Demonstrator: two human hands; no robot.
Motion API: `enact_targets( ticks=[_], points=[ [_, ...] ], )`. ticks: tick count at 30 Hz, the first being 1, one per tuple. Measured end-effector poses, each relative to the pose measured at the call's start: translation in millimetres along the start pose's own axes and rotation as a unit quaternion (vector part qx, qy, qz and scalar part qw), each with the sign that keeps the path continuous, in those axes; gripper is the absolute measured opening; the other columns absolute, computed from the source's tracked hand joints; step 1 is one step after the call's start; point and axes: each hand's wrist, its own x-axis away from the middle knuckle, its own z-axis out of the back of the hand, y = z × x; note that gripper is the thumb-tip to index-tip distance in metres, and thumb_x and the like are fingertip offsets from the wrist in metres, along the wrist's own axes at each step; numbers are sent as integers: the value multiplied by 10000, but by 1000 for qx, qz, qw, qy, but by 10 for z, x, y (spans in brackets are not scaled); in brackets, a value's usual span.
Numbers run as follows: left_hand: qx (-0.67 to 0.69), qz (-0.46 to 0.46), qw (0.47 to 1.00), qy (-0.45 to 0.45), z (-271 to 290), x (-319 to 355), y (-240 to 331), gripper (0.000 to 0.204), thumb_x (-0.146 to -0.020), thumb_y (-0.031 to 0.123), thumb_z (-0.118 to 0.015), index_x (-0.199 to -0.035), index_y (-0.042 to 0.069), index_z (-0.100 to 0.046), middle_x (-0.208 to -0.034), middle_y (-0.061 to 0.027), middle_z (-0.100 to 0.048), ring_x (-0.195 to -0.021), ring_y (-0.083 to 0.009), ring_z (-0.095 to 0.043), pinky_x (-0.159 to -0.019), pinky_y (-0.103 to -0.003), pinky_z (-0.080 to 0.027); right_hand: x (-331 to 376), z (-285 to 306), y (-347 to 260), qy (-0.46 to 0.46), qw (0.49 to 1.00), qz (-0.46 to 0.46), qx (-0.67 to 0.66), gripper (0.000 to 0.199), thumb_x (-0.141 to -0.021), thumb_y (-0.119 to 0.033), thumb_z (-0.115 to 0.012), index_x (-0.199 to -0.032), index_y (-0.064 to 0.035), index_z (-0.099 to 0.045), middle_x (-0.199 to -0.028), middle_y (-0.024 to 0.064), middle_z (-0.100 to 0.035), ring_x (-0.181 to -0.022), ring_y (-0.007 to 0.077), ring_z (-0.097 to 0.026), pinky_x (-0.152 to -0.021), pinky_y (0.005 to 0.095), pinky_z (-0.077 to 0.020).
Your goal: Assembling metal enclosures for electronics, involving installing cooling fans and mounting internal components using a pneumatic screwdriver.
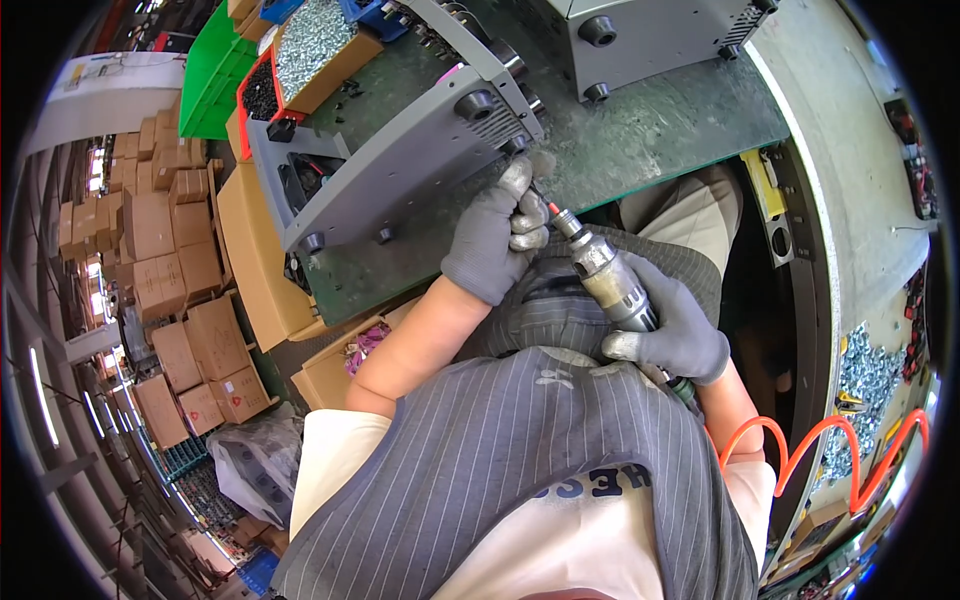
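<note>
By the worktop's near edge [690, 161], our right grip [672, 325] wraps the likely heavy, rigid driver [606, 272] by its barrel; left grip [500, 228], we cannot tell.

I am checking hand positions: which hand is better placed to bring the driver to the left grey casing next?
Probably the right hand: it grips the driver, which points toward the left grey casing. The left hand is by the driver's front end.
</note>
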Motion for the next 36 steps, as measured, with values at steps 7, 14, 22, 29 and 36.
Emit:
enact_targets(
  ticks=[7,14,22,29,36],
  points=[
    [-103,5,993,-50,45,188,172,324,-935,285,-494,-1065,5,-593,-649,18,-479,-509,-65,-402,-452,-199,-351,-19,39,-76,7,999,31,12,803,-639,-271,-807,-1289,0,-421,-1049,101,-585,-950,163,-562,-858,305,-438],
    [-716,-547,434,-4,-337,600,979,118,-792,175,-664,-871,92,-694,-651,-45,-564,-550,-189,-507,-515,-299,-420,-99,31,-409,37,993,29,-105,824,-628,-261,-817,-1295,5,-414,-1091,66,-547,-990,145,-518,-893,284,-402],
    [-800,-522,267,127,-292,287,1210,299,-840,403,-582,-727,136,-655,-639,-59,-515,-606,-244,-544,-512,-376,-426,-123,-34,-514,54,996,28,-65,840,-617,-289,-819,-1297,1,-420,-1101,78,-556,-1000,155,-524,-902,296,-404],
    [-810,-497,280,138,-323,283,1166,288,-874,326,-566,-743,74,-609,-687,-96,-533,-654,-281,-550,-575,-372,-438,-119,-98,-582,70,997,23,-36,845,-611,-300,-825,-1293,2,-428,-1087,74,-560,-991,149,-524,-891,286,-402],
    [-805,-524,248,130,-290,318,1129,240,-866,315,-576,-774,100,-628,-694,-79,-543,-637,-265,-559,-553,-364,-451,-96,-164,-689,58,980,-18,-189,805,-639,-261,-800,-1290,26,-421,-1058,55,-552,-945,133,-520,-873,268,-397]
  ],
)
